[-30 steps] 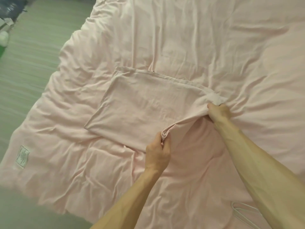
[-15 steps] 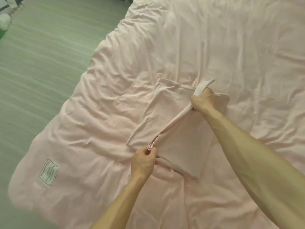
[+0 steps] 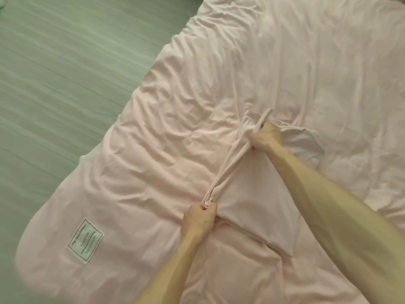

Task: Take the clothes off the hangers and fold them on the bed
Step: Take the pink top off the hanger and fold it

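Pale green flooring (image 3: 65, 84) is seen along the left side, and the rest of the view is taken up by the bed (image 3: 328, 51), which is covered by a crumpled pink quilt (image 3: 175, 150) of almost the same colour as the clothing. Well in from the bed's left edge and toward its near side, a partly folded pink garment (image 3: 252, 205) is laid flat on the quilt.

One edge of the garment is gathered into a narrow band (image 3: 230, 165) and held taut just above the flat layers. Its long axis runs diagonally across the bed, from near-left to far-right. A white sewn label (image 3: 86, 242) is seen on the quilt near the bed's near-left corner, well apart from the garment.

The near end of the band is gripped by the left hand (image 3: 200, 218), with the fingers curled tightly round the bunched cloth. The far end is gripped by the right hand (image 3: 266, 137), which is closed into a fist on the fabric, and a short tail of cloth stands out beyond it. The band is thus stretched between the hands, with the flat layers on its right, partly under the right forearm.

A fold is judged to be under way. The held edge would probably have to be carried sideways across its own axis by both hands together.
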{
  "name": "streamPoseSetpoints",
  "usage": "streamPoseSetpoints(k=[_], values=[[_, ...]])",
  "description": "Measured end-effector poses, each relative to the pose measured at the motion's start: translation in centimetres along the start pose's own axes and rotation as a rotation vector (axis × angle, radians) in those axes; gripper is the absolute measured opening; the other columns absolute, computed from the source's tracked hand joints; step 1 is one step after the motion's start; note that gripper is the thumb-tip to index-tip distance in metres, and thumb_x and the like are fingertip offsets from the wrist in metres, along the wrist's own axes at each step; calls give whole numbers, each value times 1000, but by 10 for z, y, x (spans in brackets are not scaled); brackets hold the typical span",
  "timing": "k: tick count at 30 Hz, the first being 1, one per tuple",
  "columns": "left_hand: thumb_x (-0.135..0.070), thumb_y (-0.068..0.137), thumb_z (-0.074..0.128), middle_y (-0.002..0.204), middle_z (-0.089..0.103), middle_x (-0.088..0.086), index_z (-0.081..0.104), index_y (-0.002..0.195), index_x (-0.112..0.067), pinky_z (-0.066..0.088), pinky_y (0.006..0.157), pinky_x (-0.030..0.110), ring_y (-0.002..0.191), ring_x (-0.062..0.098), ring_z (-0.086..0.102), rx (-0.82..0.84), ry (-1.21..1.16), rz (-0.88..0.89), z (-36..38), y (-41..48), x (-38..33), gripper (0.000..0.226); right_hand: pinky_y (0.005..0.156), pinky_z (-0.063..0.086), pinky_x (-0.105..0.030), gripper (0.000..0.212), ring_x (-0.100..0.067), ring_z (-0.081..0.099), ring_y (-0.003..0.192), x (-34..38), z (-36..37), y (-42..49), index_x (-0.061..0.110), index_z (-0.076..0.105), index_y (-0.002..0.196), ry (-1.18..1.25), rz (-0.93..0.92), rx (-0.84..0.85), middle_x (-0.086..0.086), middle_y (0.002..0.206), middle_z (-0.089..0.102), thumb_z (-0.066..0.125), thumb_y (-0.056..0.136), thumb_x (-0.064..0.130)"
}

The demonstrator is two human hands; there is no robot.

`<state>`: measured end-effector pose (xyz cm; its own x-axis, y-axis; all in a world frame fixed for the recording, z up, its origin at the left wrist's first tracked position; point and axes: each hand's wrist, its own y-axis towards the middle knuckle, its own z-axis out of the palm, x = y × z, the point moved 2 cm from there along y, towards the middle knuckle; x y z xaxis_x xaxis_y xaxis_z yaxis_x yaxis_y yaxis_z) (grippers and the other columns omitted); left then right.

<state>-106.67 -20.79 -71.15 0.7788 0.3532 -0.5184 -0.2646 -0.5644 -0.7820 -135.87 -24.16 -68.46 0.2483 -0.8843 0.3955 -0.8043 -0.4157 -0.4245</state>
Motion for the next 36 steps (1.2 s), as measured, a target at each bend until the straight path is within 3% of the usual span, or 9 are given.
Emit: streamPoseSetpoints(k=[4,9,14,19,25,28,30,32,36], values=[[-46,78,42,74,74,-3,65,85,-21,55,81,36,81,21,69,38,149,-48,-4,-2,-1,34,79,41,-32,37,-21,59,99,-7,4,-22,18,56,107,219,-36,139,1,101,63,65,84,46],[-34,83,55,119,53,4,45,119,-20,42,83,38,112,31,54,-185,328,101,-1,-16,-17,40,95,48,-32,53,-15,63,108,-47,-5,-61,25,51,133,508,24,-30,5,115,68,63,84,42],[-40,78,57,151,36,9,38,148,-26,42,104,46,134,32,41,-243,565,507,19,-8,-40,74,100,40,-33,49,-29,58,119,-115,9,-110,7,59,127,284,-37,-182,-12,125,64,59,90,38],[-48,90,44,158,38,1,50,146,-30,44,104,60,143,25,42,-125,993,988,43,27,-50,60,114,26,-48,68,-32,37,142,-175,39,-143,21,49,147,-297,-232,-193,-14,156,40,41,89,57],[-54,99,28,161,32,-4,36,154,-31,16,114,53,144,26,38,-259,1183,845,30,60,-29,61,115,22,-57,71,-27,30,148,-227,59,-177,16,39,152,-370,49,-110,-9,160,33,32,94,55],[-54,93,40,139,56,18,50,145,-10,45,98,51,121,39,56,-301,967,692,39,40,-37,68,98,43,-52,63,-34,50,128,-227,48,-196,4,58,135,-245,182,-188,-16,143,53,41,89,44],[-54,92,52,123,60,27,49,138,-3,49,92,50,112,44,57,-315,670,485,35,23,-42,70,83,48,-46,50,-37,57,105,-225,47,-210,7,63,118,-155,209,-247,-16,121,61,46,85,40],[-54,88,66,123,60,21,47,133,-5,47,95,46,115,40,56,-189,409,272,29,17,-42,69,77,51,-43,39,-38,61,97,-223,46,-218,8,58,111,102,290,-245,-15,109,62,56,88,39],[-60,69,80,106,74,4,67,113,-12,56,88,43,96,25,70,26,150,79,11,26,-37,66,83,47,-34,43,-31,64,107,-226,48,-222,6,64,111,560,515,49,-7,108,68,67,91,44]])
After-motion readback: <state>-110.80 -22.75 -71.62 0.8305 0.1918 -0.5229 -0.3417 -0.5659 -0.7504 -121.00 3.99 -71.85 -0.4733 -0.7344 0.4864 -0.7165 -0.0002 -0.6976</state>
